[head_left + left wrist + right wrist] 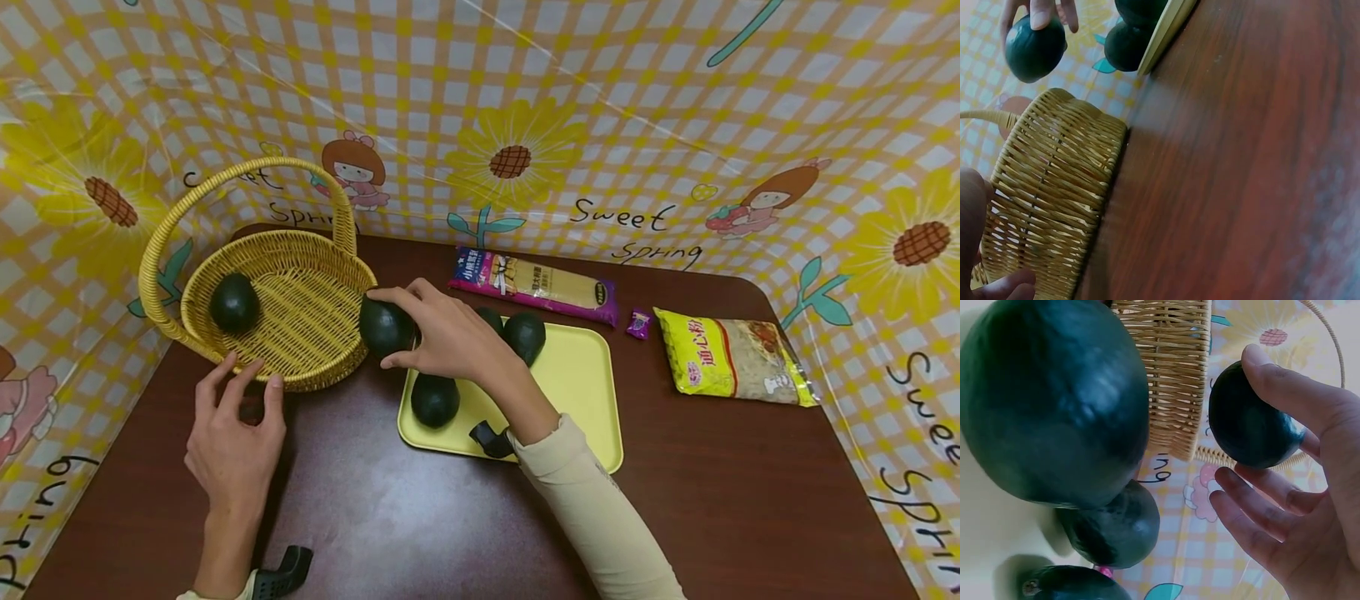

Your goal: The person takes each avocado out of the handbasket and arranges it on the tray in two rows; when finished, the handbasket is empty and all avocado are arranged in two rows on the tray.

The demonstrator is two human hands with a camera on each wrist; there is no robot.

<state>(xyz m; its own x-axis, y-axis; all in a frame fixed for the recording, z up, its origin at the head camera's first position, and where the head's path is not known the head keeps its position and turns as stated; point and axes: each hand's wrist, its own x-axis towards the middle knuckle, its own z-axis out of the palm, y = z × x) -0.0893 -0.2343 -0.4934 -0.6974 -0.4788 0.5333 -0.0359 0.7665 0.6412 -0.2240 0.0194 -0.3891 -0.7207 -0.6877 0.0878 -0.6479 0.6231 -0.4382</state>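
Observation:
My right hand [450,333] pinches a dark green avocado [385,327] between thumb and fingers, raised between the basket and the tray. In the right wrist view, the thumb lies along the held avocado [1250,419]. Another avocado [234,303] sits in the left part of the yellow wicker basket [300,379]. My left hand [236,437] is at the basket's near side with its fingers spread and fingertips by the rim; whether they touch is unclear. On the yellow tray [577,400] lie a near avocado [435,402] and a far one [525,337], with one more [490,318] partly hidden.
Behind the tray lies a purple-edged pack of noodles [536,285], with a small purple packet [638,324] beside it. A yellow bag of pasta [735,358] lies to the right. The basket's tall handle [180,217] arches over it. A patterned cloth surrounds the brown table [352,508].

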